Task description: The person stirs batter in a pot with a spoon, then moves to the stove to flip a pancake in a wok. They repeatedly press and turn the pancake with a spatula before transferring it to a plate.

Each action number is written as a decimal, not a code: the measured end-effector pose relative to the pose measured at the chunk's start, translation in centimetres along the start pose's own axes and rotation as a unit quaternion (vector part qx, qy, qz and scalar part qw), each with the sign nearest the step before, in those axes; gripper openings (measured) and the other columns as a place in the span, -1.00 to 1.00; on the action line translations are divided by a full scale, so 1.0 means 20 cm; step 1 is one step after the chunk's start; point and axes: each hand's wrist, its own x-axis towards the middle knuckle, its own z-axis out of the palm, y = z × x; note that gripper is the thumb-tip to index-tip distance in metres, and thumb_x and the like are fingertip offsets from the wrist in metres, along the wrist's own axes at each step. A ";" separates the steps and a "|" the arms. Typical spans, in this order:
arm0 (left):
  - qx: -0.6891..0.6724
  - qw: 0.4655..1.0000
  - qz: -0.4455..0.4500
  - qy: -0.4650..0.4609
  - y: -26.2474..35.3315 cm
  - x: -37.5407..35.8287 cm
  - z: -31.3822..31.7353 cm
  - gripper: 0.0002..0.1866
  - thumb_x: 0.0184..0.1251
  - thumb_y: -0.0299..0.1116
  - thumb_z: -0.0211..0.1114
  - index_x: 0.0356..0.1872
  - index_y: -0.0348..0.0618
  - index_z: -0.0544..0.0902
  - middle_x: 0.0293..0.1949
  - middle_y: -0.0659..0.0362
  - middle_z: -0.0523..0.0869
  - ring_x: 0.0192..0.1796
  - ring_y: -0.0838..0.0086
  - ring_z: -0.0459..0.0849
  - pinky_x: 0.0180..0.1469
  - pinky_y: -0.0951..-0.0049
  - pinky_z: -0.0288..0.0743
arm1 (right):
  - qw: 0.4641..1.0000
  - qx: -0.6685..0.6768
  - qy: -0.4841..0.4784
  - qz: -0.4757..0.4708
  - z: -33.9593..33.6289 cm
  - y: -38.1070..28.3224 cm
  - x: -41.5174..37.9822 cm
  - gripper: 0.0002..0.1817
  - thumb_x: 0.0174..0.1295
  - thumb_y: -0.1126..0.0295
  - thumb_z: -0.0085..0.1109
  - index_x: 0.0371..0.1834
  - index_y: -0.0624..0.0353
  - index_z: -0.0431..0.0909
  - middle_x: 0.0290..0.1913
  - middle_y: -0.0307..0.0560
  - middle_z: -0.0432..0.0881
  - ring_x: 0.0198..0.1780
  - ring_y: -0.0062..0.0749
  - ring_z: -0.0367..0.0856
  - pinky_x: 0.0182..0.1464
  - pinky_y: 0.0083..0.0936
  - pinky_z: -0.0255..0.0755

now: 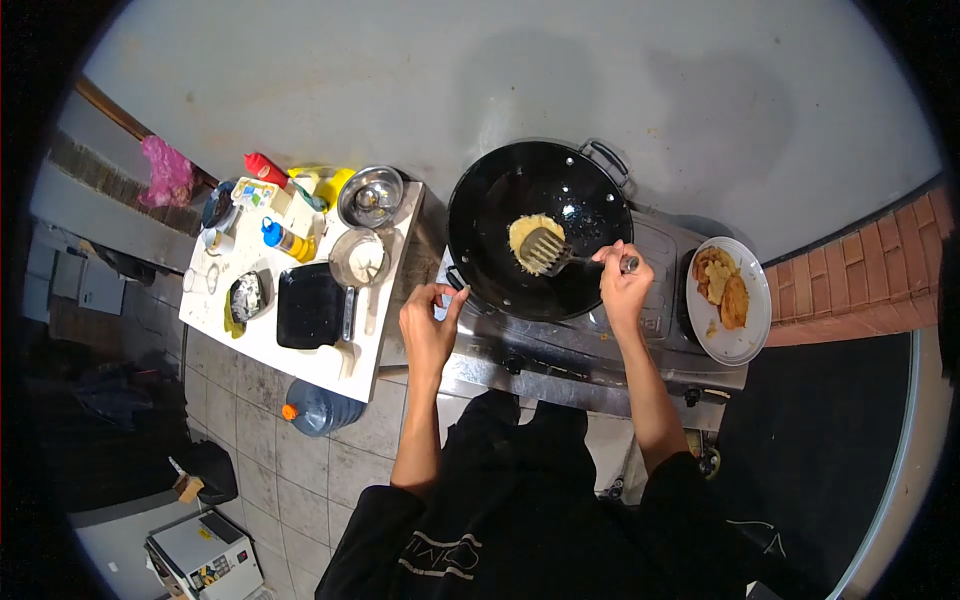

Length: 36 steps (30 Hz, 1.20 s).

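Observation:
A black wok (pixel 500 200) sits on a steel stove (pixel 560 350), with a round yellow patty (pixel 525 232) frying in its middle. My right hand (pixel 622 282) grips the handle of a slotted spatula (pixel 545 250), whose blade rests on the patty's right side. My left hand (pixel 430 320) holds the wok's near-left rim handle. A white plate (pixel 752 320) with several fried golden patties (pixel 722 288) stands on the stove's right end.
Left of the stove, a white table (pixel 320 362) carries a black tray (pixel 310 305), two metal bowls (pixel 370 195), a red sauce bottle (pixel 265 168), a blue-capped bottle (pixel 285 240) and small containers. A water jug (pixel 318 408) stands on the tiled floor below.

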 end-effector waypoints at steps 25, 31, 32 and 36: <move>0.019 1.000 -0.013 -0.008 0.01 -0.01 0.00 -0.73 0.15 -0.27 0.48 -0.44 -0.30 0.66 -0.60 0.07 0.53 -0.57 0.33 0.48 -0.46 0.33 0.33 | 0.998 0.043 0.029 -0.043 0.03 0.06 0.08 -0.65 0.39 0.48 0.00 -0.61 0.31 0.49 -0.61 -0.09 0.62 -0.57 -0.54 0.55 -0.44 -0.53 0.38; 0.035 0.999 -0.006 0.005 0.03 -0.02 0.00 -0.75 0.16 -0.26 0.47 -0.44 -0.27 0.66 -0.60 0.05 0.54 -0.56 0.29 0.51 -0.45 0.30 0.36 | 0.994 -0.020 0.014 -0.111 0.05 0.04 0.11 -0.68 0.36 0.50 0.01 -0.61 0.31 0.50 -0.59 -0.07 0.64 -0.54 -0.52 0.60 -0.42 -0.51 0.40; 0.035 0.999 -0.006 0.004 0.03 -0.02 0.00 -0.75 0.15 -0.26 0.47 -0.44 -0.26 0.67 -0.59 0.06 0.54 -0.56 0.29 0.51 -0.45 0.30 0.35 | 0.993 -0.019 0.011 -0.113 0.05 0.05 0.11 -0.68 0.36 0.50 0.01 -0.61 0.31 0.50 -0.59 -0.07 0.64 -0.54 -0.52 0.60 -0.42 -0.51 0.40; 0.035 0.999 -0.016 -0.004 0.04 -0.02 0.00 -0.74 0.14 -0.25 0.48 -0.45 -0.26 0.67 -0.59 0.07 0.54 -0.57 0.32 0.50 -0.46 0.31 0.35 | 0.998 0.006 -0.007 -0.068 0.04 0.07 0.11 -0.68 0.38 0.46 0.03 -0.58 0.32 0.52 -0.64 -0.12 0.58 -0.57 -0.53 0.57 -0.47 -0.51 0.37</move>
